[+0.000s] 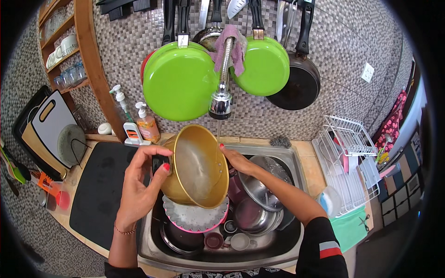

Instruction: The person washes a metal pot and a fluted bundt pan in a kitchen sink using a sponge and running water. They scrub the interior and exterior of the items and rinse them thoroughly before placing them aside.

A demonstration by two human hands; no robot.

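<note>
Both hands hold a gold-coloured metal pot (pixel 200 166) tilted over the sink (pixel 300 173). My left hand (pixel 142 180) pinches its dark side handle between thumb and fingers. On the other side, my right hand (pixel 236 160) grips the pot near its rim; part of that grip is hidden. From the chrome faucet (pixel 221 102) above, a thin stream of water runs into the pot, where cloudy water shows. Below the pot sits a fluted metal pan (pixel 196 217) with suds, over something pink. Steel bowls (pixel 253 215), a steel lid or bowl (pixel 266 201) and mugs (pixel 240 241) lie in the sink.
A black mat (pixel 100 194) lies left of the sink, near a soap pump bottle (pixel 147 127). At the right stand a white wire dish rack (pixel 347 173) and a green cloth (pixel 347 229) with scissors. Green pans (pixel 180 83) hang behind the faucet, which has a purple cloth (pixel 238 48) over it.
</note>
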